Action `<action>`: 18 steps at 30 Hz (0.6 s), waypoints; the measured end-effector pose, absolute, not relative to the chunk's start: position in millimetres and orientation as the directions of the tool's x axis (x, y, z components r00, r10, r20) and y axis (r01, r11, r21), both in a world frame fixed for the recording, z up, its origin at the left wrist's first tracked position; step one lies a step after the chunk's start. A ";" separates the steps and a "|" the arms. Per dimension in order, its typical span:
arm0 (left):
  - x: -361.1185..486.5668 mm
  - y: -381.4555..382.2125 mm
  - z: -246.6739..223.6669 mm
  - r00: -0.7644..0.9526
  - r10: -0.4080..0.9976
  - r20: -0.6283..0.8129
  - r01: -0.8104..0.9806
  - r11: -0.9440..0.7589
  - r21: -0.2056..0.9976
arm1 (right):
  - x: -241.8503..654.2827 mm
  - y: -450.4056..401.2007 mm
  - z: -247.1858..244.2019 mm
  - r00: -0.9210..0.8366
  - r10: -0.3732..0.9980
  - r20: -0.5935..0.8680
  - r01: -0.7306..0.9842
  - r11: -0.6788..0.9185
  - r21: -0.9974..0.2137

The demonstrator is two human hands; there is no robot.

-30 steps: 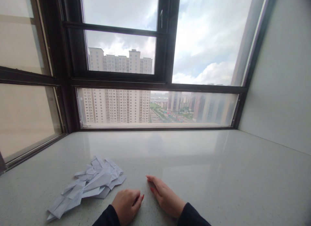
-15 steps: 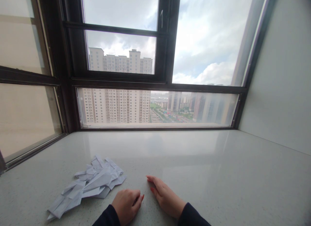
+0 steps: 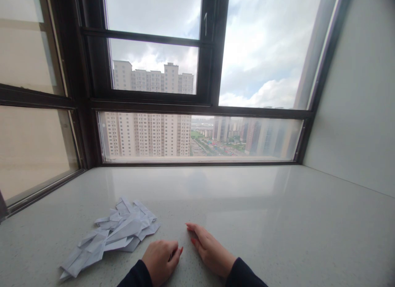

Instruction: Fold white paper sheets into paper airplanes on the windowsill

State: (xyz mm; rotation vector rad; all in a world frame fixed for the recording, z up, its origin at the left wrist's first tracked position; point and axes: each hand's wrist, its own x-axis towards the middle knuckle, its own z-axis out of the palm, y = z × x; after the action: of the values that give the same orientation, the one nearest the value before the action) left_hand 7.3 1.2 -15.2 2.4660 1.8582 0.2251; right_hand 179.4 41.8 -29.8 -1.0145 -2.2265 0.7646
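Note:
My left hand (image 3: 161, 260) rests on the pale speckled sill (image 3: 296, 221), its fingers curled in and nothing visible in them. Just right of it lies my right hand (image 3: 210, 248) on its side, fingers stretched out with red nails, holding nothing. A gap of bare sill separates the two hands. To the left of my left hand is a loose pile of folded white paper pieces (image 3: 123, 229), close to the knuckles but not touched.
Behind the sill stands a dark-framed window (image 3: 203, 110), with tall buildings and a cloudy sky outside. Another dark-framed pane (image 3: 33, 143) borders the left side. A pale wall (image 3: 358, 114) rises on the right.

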 end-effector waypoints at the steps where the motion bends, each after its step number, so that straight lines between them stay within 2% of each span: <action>1: 7.3 1.2 -15.1 0.267 0.960 0.090 0.953 -0.276 0.124 | 179.4 41.9 -30.0 -0.546 0.797 0.256 0.469 0.545 -0.695; 18: 7.8 1.7 -15.0 0.255 0.964 0.081 0.956 -0.264 0.126 | 179.4 41.8 -29.5 -0.554 0.792 0.256 0.469 0.551 -0.691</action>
State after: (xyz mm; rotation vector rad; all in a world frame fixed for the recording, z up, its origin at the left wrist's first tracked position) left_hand 7.8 1.7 -15.0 2.4475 1.8743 0.2179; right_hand 179.4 41.8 -29.5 -1.0123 -2.2319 0.7646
